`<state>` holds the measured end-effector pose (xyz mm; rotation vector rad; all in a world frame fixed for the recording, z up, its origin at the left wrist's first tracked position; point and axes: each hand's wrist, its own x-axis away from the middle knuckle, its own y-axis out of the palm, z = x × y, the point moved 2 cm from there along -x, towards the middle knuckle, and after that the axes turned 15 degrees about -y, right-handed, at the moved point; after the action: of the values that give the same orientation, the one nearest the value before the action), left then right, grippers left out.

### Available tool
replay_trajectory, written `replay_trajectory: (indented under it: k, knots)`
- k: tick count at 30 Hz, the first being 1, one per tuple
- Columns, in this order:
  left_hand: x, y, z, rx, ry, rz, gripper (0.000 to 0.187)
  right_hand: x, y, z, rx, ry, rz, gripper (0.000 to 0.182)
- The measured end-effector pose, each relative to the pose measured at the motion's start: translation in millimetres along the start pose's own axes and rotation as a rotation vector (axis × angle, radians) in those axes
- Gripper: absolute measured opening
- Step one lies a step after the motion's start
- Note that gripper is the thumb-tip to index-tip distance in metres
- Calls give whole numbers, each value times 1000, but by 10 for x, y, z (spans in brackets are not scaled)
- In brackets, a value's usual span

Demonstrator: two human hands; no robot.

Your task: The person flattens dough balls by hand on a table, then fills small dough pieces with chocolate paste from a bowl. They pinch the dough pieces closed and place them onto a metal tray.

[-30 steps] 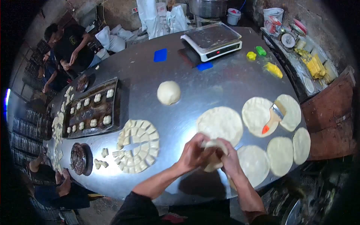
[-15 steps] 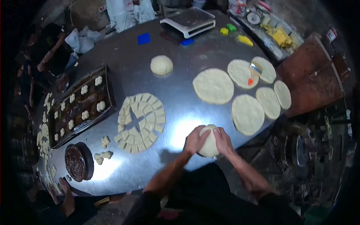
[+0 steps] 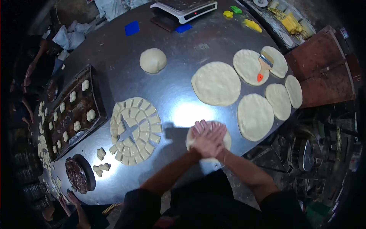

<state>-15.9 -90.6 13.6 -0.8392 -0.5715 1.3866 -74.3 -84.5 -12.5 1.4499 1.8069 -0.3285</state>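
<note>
My left hand (image 3: pixel 201 133) and my right hand (image 3: pixel 215 142) lie one over the other, palms down and fingers stretched out. They press on a pale dough piece (image 3: pixel 228 140) on the steel table (image 3: pixel 179 95) near its front edge. Only the rim of that dough shows around the hands. Which hand is on top I cannot tell. To the right lies a flattened dough disc (image 3: pixel 255 116), and a larger disc (image 3: pixel 215 83) lies beyond the hands.
Several more flat discs (image 3: pixel 279 101) line the right edge, with a pastry brush (image 3: pixel 263 67) on one. A dough ball (image 3: pixel 153 60), a disc cut into pieces (image 3: pixel 135 129), a baking tray (image 3: pixel 100 100), a dark round mould (image 3: pixel 78 174), a scale (image 3: pixel 185 8) and blue scrapers (image 3: pixel 132 28) are there too. Another person's hand (image 3: pixel 73 199) reaches in at bottom left.
The dough ball held between both hands came down onto the table. Now both hands are stacked flat on it and it has spread wider.
</note>
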Motion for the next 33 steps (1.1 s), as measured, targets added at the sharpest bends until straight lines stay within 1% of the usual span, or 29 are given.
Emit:
replay_trajectory:
  k: [2,3,4,6,7,8,10,12,13,14,16,17,18,20,21,22,23,24,25,26,27,28,29,30,31,32,33]
  knots:
    - [-87,16,-4,-26,52,10,63,-310,-216,202,587,-85,-870,70]
    - [-89,42,-25,46,-41,-51,64,-315,-335,164,880,-117,-1297,72]
    - [-122,-13,-49,107,-132,-105,66,-362,-432,75,885,-127,-1291,72]
    - [44,-219,-36,-28,-90,28,67,-503,-530,74,479,227,-1237,70]
    - [219,-260,-98,179,-91,68,72,-715,-429,-170,921,221,-1407,64]
    - [465,-165,-269,-101,-77,-120,83,-682,-495,-88,917,195,-1408,64]
    - [471,-220,-261,-122,-160,-107,88,-693,-597,85,980,119,-1340,61]
    - [391,-282,-265,-143,-124,-78,87,-817,-635,148,934,225,-1414,58]
    - [365,-236,-263,-254,-158,-115,89,-844,-598,72,959,249,-1402,58]
    - [487,-181,-183,-247,-151,-121,89,-838,-575,-28,981,275,-1392,57]
    - [805,-25,-4,-137,-180,-264,90,-598,-616,-500,1051,118,-1299,57]
    - [1050,-74,111,-168,-62,-179,89,-250,-913,-650,1003,212,-1348,57]
    - [1113,-113,207,-156,-56,-201,89,-100,-1030,-821,993,310,-1298,58]
    - [1034,-170,311,-267,-146,-288,79,-314,-966,-964,1015,351,-1410,61]
    - [942,-209,331,-257,-176,-368,74,-515,-869,-977,1015,365,-1413,61]
    - [795,-215,390,-262,-174,-350,74,-811,-749,-821,953,548,-1514,61]
    - [688,-167,515,-359,-143,-359,74,-904,-683,-732,868,748,-1609,61]
    - [581,-91,610,-458,-116,-370,74,-789,-717,-577,859,743,-1613,61]
    - [625,124,673,-209,-254,-365,75,-622,-764,-360,888,486,-1483,62]
    - [753,171,708,-302,-192,-414,75,-480,-774,-283,898,249,-1340,63]
    - [868,179,762,-309,-199,-420,75,-551,-740,-190,1004,229,-1370,64]
    - [804,137,755,-323,-203,-407,75,-837,-665,96,1010,173,-1369,64]
    - [768,156,700,-322,-203,-415,75,-922,-624,209,1032,178,-1386,64]
    - [883,130,802,-331,-194,-404,75,-704,-670,35,1048,249,-1413,64]
    - [853,123,824,-360,-185,-343,75,-570,-647,-54,1052,266,-1418,64]
    - [798,176,809,-370,-187,-319,75,-507,-519,-3,1084,253,-1414,65]
    - [846,305,817,-348,-229,-500,78,-371,-340,41,1101,249,-1413,66]
